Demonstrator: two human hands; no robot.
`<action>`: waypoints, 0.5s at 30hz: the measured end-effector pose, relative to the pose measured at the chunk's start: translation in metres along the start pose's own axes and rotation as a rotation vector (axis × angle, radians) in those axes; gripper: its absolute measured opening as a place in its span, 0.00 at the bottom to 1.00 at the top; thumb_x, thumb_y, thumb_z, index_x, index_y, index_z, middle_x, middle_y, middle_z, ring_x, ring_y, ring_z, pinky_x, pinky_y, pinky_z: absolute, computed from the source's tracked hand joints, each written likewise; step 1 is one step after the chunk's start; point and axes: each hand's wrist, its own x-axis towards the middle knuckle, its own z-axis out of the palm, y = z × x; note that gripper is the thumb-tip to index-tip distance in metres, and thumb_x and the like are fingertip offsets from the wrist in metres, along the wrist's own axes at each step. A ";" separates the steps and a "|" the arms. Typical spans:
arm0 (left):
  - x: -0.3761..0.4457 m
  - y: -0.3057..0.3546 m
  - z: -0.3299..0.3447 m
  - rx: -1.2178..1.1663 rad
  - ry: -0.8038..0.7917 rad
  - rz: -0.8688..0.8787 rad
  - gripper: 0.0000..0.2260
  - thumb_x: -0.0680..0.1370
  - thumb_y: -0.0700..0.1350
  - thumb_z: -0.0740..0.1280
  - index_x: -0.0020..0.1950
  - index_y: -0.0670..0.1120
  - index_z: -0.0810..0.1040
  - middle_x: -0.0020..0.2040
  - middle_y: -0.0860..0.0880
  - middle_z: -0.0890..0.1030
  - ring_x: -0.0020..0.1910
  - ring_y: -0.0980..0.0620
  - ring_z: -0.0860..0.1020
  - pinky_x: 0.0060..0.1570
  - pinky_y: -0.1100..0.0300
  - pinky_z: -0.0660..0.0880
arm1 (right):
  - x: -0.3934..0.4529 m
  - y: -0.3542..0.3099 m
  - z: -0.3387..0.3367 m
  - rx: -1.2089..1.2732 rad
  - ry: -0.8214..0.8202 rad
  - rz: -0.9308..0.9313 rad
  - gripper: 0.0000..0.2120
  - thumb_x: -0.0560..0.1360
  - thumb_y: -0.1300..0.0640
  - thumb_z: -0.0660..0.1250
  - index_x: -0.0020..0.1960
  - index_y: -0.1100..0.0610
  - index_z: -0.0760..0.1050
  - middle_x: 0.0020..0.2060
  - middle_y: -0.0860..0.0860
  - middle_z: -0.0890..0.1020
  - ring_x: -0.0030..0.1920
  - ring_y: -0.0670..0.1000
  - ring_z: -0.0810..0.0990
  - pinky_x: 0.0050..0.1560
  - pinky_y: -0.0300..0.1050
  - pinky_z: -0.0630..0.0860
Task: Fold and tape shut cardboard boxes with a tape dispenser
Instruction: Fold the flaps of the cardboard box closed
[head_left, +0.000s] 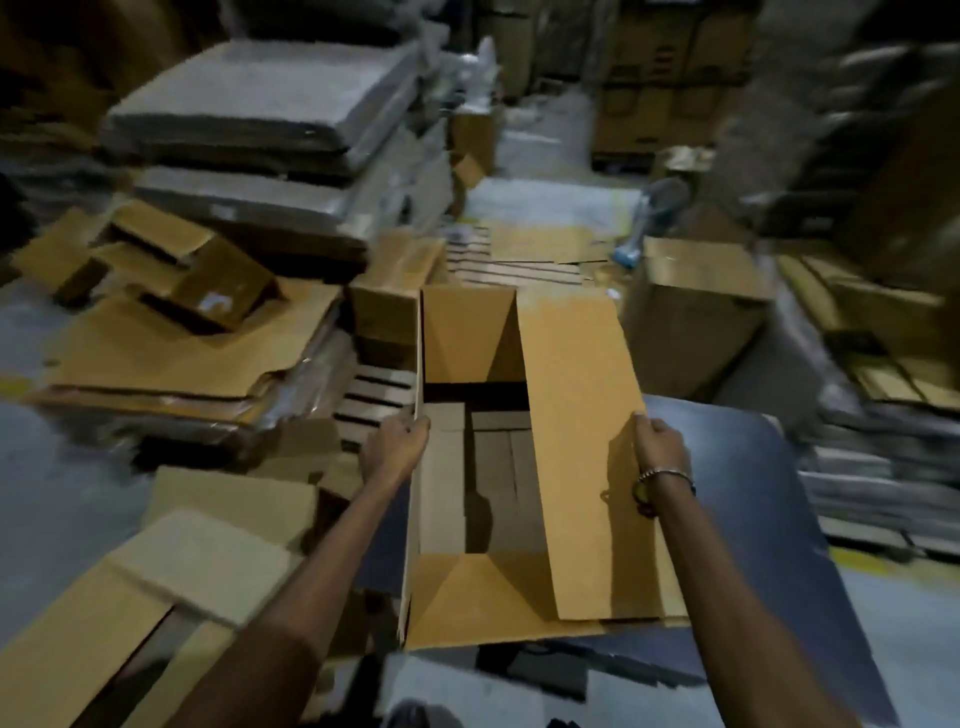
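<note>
An open brown cardboard box (447, 603) stands in front of me, long side running away from me. Its near and far end flaps slope inward, and the dark inside shows folded bottom flaps. My left hand (397, 448) grips the upright left side flap near its top edge. My right hand (661, 442) grips the outer edge of the wide right flap (576, 431), which leans over the opening. A metal bangle sits on my right wrist. No tape dispenser is visible.
Flattened cartons (171, 353) lie stacked at left, with grey wrapped bundles (260, 130) behind them. Loose cardboard sheets (171, 582) lie at lower left. A closed box (696, 312) stands at right, a blue surface (753, 493) under the box, more stacks at far right.
</note>
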 end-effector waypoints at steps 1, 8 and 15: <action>-0.002 0.006 0.012 0.025 -0.044 0.030 0.16 0.83 0.57 0.63 0.64 0.51 0.83 0.57 0.46 0.85 0.57 0.41 0.81 0.54 0.53 0.76 | 0.002 0.020 -0.005 0.006 0.016 0.034 0.31 0.81 0.34 0.55 0.66 0.57 0.78 0.63 0.61 0.81 0.60 0.66 0.78 0.62 0.61 0.76; 0.036 -0.033 0.088 0.047 -0.310 0.163 0.15 0.85 0.55 0.62 0.68 0.54 0.81 0.60 0.46 0.85 0.58 0.43 0.82 0.61 0.46 0.78 | -0.014 0.099 -0.005 -0.064 -0.028 0.099 0.54 0.63 0.19 0.66 0.77 0.53 0.65 0.72 0.57 0.74 0.69 0.63 0.75 0.66 0.64 0.74; 0.029 -0.089 0.077 -0.424 -0.508 0.036 0.18 0.87 0.60 0.58 0.66 0.53 0.82 0.62 0.48 0.85 0.62 0.48 0.81 0.68 0.44 0.74 | -0.062 0.074 0.019 -0.573 0.038 -0.086 0.61 0.61 0.12 0.56 0.84 0.44 0.49 0.84 0.54 0.51 0.82 0.62 0.52 0.74 0.73 0.56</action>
